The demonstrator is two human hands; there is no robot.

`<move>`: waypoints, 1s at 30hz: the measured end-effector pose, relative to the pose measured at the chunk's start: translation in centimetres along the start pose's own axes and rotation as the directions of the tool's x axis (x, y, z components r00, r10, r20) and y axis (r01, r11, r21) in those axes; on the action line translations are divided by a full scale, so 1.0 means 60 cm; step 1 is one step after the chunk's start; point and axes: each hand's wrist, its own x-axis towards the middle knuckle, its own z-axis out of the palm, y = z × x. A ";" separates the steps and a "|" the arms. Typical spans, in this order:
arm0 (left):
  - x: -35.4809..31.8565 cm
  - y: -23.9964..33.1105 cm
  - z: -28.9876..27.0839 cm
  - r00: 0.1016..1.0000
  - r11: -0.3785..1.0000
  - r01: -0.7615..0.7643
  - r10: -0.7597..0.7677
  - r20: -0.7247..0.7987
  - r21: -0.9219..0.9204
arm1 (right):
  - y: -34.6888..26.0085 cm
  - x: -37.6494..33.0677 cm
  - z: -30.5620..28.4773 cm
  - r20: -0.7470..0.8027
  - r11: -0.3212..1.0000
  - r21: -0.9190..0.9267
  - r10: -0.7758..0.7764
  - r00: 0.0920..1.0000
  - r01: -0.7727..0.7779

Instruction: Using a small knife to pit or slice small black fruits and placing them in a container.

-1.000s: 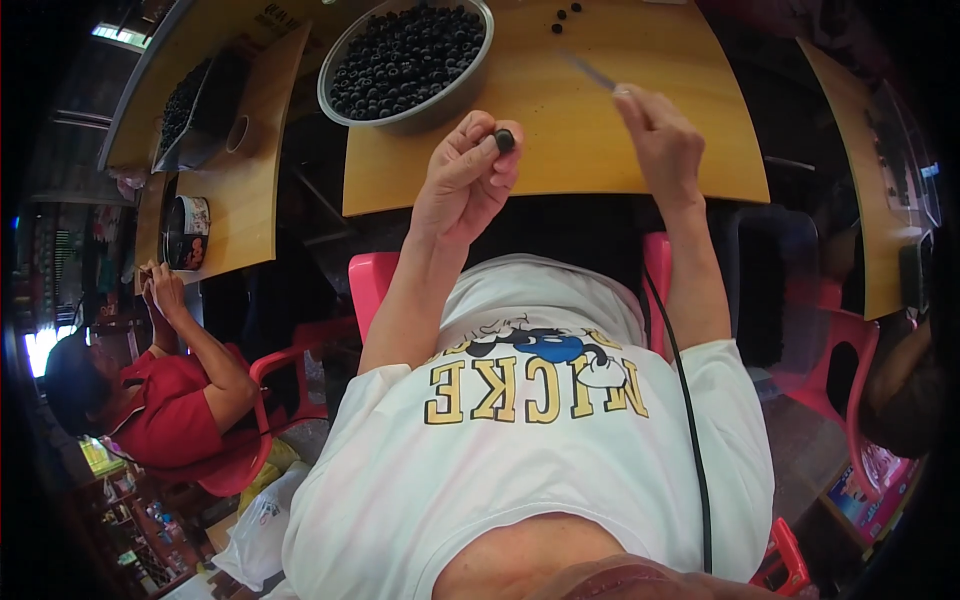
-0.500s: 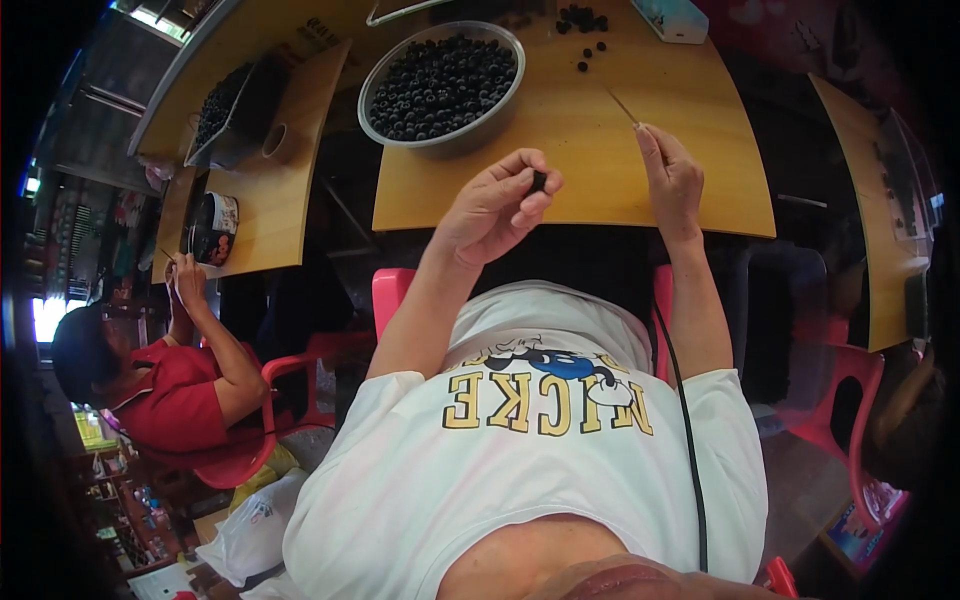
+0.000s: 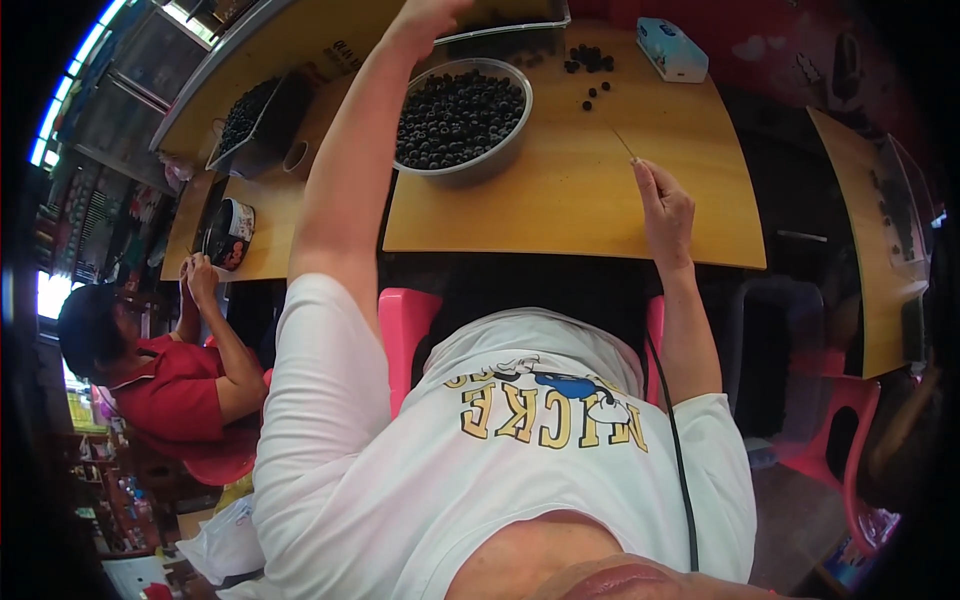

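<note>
The left hand (image 3: 425, 12) reaches far over the metal bowl (image 3: 462, 112) of dark berries on the wooden bench (image 3: 560, 200), its grip cut off, so I cannot tell; the right hand (image 3: 668, 208) pinches a thin needle (image 3: 623, 142)

**A small workshop where I sort dark beads**

I sit on a pink plastic chair (image 3: 408, 320) at a wooden worktop (image 3: 560, 200) carrying a metal bowl (image 3: 462, 115) heaped with small dark beads. More worktops with trays of the same beads (image 3: 245, 115) stand around, a co-worker (image 3: 160, 370) sits beside me, and cluttered shelves (image 3: 75, 200) line the wall.
</note>
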 end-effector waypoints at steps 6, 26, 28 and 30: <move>-0.125 -0.045 0.054 0.906 0.252 0.183 -0.418 -0.064 0.950 | 0.005 0.000 -0.002 0.052 0.999 -0.013 0.031 0.998 -0.031; -0.218 -0.096 0.149 0.901 0.972 0.235 -0.229 -0.370 -0.029 | -0.006 -0.002 0.004 0.086 0.998 -0.054 0.025 0.996 -0.021; -0.222 -0.090 0.170 0.887 0.947 0.180 -0.273 -0.372 -0.267 | -0.006 -0.002 0.004 0.089 0.998 -0.056 0.022 0.996 -0.017; -0.224 -0.088 0.183 0.883 0.932 0.137 -0.268 -0.385 -0.335 | -0.005 -0.002 0.003 0.099 0.998 -0.057 0.031 0.995 -0.026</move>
